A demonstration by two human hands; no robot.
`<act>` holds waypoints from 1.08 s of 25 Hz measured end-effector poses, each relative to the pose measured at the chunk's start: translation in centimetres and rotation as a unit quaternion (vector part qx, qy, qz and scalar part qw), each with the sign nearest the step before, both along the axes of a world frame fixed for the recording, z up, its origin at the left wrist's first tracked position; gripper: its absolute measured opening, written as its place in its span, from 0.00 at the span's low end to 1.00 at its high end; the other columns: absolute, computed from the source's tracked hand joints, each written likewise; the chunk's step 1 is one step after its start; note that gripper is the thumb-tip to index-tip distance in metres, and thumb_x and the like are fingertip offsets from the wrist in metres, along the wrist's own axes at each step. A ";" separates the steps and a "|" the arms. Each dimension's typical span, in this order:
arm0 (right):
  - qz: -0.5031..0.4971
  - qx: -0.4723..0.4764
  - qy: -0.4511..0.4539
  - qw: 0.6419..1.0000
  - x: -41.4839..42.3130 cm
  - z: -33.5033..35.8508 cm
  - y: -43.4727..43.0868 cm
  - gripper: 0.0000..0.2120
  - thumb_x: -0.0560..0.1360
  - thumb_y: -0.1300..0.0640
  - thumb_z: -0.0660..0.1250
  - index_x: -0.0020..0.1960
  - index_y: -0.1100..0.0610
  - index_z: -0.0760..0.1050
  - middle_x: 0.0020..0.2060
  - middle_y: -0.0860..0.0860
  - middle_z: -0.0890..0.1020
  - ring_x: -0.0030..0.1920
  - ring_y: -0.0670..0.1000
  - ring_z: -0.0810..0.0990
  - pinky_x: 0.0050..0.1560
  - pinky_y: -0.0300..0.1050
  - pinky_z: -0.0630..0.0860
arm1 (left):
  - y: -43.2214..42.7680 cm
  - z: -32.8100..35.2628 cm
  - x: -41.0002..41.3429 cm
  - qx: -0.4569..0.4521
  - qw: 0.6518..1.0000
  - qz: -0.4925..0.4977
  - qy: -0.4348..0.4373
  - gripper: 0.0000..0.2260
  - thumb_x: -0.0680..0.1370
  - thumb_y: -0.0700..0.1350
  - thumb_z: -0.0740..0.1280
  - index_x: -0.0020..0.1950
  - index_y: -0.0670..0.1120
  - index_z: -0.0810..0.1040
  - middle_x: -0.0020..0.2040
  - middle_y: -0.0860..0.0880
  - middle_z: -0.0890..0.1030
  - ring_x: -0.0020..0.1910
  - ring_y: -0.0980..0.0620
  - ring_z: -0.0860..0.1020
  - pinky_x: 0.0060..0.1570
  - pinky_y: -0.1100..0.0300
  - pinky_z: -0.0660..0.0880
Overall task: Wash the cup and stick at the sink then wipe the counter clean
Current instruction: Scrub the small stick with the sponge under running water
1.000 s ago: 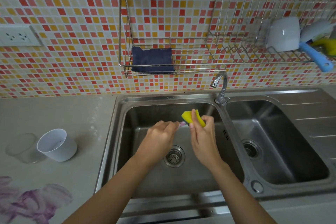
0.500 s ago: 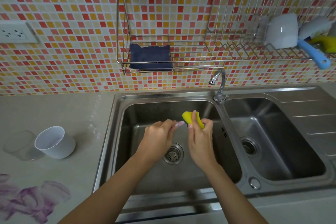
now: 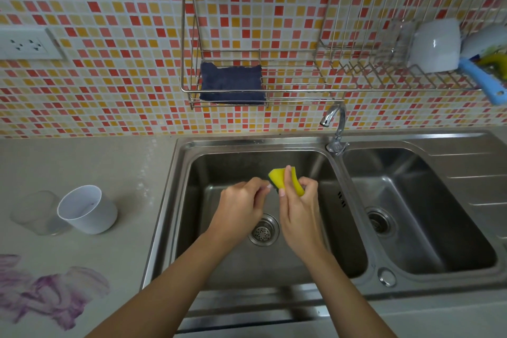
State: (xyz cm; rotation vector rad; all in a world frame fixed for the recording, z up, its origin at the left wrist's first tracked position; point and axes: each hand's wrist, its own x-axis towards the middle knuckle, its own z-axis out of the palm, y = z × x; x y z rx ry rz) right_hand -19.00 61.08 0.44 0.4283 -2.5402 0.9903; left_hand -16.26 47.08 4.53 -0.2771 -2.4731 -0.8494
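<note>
2 bare forearms reach in from the bottom edge and meet over the left basin of a stainless steel double sink (image 3: 175,200), above its round drain strainer (image 3: 263,230). The left hand (image 3: 241,200) is turned knuckles up, fingers curled and pinched on a thin pale stick (image 3: 269,187); only the stick's tip shows, touching the sponge. The right hand (image 3: 299,211) stands on edge with its thumb toward the left hand and grips a yellow sponge with a dark green scouring face (image 3: 277,175), folded around the stick's tip. No open fingers show on either hand.

The white plastic cup (image 3: 87,210) stands on the beige stone counter (image 3: 82,162) to the left of the sink, well apart from the hands, touching or just beside a clear tumbler (image 3: 38,212). A purple smear (image 3: 46,291) marks the counter nearer the person.

A chrome tap (image 3: 336,123) rises between the 2 basins. On the red, orange and yellow mosaic wall hangs a wire rack (image 3: 290,90) holding a folded dark blue cloth (image 3: 231,85), a white mug (image 3: 436,45) and a blue-handled brush (image 3: 482,82).
</note>
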 end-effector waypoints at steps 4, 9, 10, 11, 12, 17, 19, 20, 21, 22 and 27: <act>-0.039 -0.026 -0.013 0.999 0.1 -0.1 0.4 0.26 0.77 0.46 0.47 0.73 0.52 0.51 0.50 0.58 0.67 0.48 0.55 0.71 0.51 0.54 0.74 | -0.2 -0.3 0.1 0.001 1.000 -0.003 -0.030 0.11 0.75 0.48 0.63 0.48 0.43 0.81 0.35 0.47 0.83 0.32 0.49 0.81 0.32 0.54 0.79; -0.036 -0.021 -0.001 0.999 0.2 0.1 0.3 0.26 0.78 0.47 0.48 0.74 0.52 0.50 0.50 0.57 0.66 0.48 0.53 0.69 0.51 0.53 0.73 | 0.2 0.8 -0.1 0.127 0.982 0.043 -0.132 0.05 0.75 0.43 0.69 0.49 0.44 0.83 0.39 0.51 0.84 0.37 0.56 0.81 0.41 0.62 0.78; -0.041 -0.024 0.007 0.999 0.3 0.1 0.4 0.26 0.78 0.47 0.48 0.74 0.53 0.51 0.50 0.57 0.67 0.48 0.53 0.69 0.51 0.52 0.73 | 0.4 1.1 0.0 0.188 0.964 0.052 -0.180 0.05 0.75 0.42 0.69 0.47 0.43 0.82 0.37 0.50 0.83 0.35 0.58 0.81 0.41 0.64 0.77; -0.029 -0.013 0.020 0.999 0.3 0.1 0.5 0.26 0.78 0.48 0.49 0.74 0.54 0.52 0.50 0.58 0.67 0.48 0.53 0.69 0.50 0.49 0.72 | 0.7 1.4 0.0 0.272 0.932 0.054 -0.233 0.04 0.76 0.40 0.68 0.46 0.41 0.82 0.35 0.49 0.82 0.32 0.59 0.80 0.39 0.65 0.77; -0.015 0.000 0.031 0.999 0.2 0.0 0.7 0.26 0.77 0.49 0.50 0.74 0.54 0.54 0.51 0.59 0.68 0.48 0.53 0.69 0.49 0.47 0.71 | 0.9 1.7 0.0 0.369 0.884 0.049 -0.284 0.05 0.76 0.37 0.67 0.46 0.38 0.81 0.34 0.46 0.81 0.29 0.59 0.78 0.35 0.66 0.76; -0.029 -0.013 0.003 0.999 -1.3 0.2 1.7 0.28 0.76 0.50 0.49 0.75 0.55 0.49 0.54 0.61 0.66 0.51 0.51 0.65 0.53 0.41 0.63 | 0.8 2.7 -0.5 0.639 0.648 0.044 -0.412 0.06 0.77 0.33 0.63 0.42 0.34 0.78 0.26 0.47 0.77 0.22 0.58 0.74 0.24 0.71 0.73; 0.000 0.014 0.013 1.000 -1.6 -0.1 2.5 0.28 0.78 0.51 0.50 0.75 0.56 0.48 0.56 0.60 0.65 0.51 0.47 0.62 0.54 0.39 0.62 | 0.4 2.7 -0.7 0.676 0.597 0.051 -0.428 0.06 0.77 0.34 0.63 0.41 0.35 0.78 0.25 0.47 0.77 0.22 0.58 0.74 0.24 0.72 0.73; 0.001 -0.007 0.007 1.000 -1.7 -0.2 2.7 0.28 0.78 0.52 0.51 0.75 0.55 0.47 0.56 0.60 0.64 0.51 0.45 0.60 0.55 0.37 0.62 | 0.4 2.7 -0.7 0.687 0.580 0.054 -0.434 0.06 0.77 0.34 0.63 0.41 0.35 0.78 0.25 0.47 0.77 0.21 0.58 0.74 0.24 0.72 0.72; -0.005 -0.039 0.001 0.999 -1.6 -0.2 2.7 0.28 0.78 0.53 0.52 0.75 0.55 0.46 0.56 0.60 0.63 0.51 0.44 0.60 0.57 0.35 0.61 | 0.5 2.7 -0.7 0.695 0.567 0.055 -0.439 0.07 0.77 0.35 0.63 0.41 0.35 0.78 0.25 0.47 0.77 0.21 0.58 0.74 0.24 0.72 0.72; -0.009 -0.064 0.004 0.998 -1.4 -0.3 2.7 0.28 0.79 0.55 0.53 0.74 0.55 0.46 0.56 0.61 0.63 0.51 0.43 0.60 0.58 0.31 0.59 | 0.6 2.7 -0.8 0.703 0.556 0.056 -0.440 0.07 0.78 0.35 0.62 0.41 0.35 0.77 0.25 0.47 0.77 0.21 0.59 0.74 0.23 0.72 0.72; -0.058 -0.096 0.067 0.991 -0.2 -0.5 2.0 0.27 0.77 0.64 0.58 0.73 0.63 0.51 0.55 0.66 0.64 0.47 0.40 0.60 0.58 0.18 0.52 | 0.7 2.2 -0.8 0.738 0.516 0.079 -0.429 0.08 0.79 0.36 0.61 0.42 0.34 0.76 0.23 0.46 0.77 0.19 0.58 0.74 0.21 0.72 0.72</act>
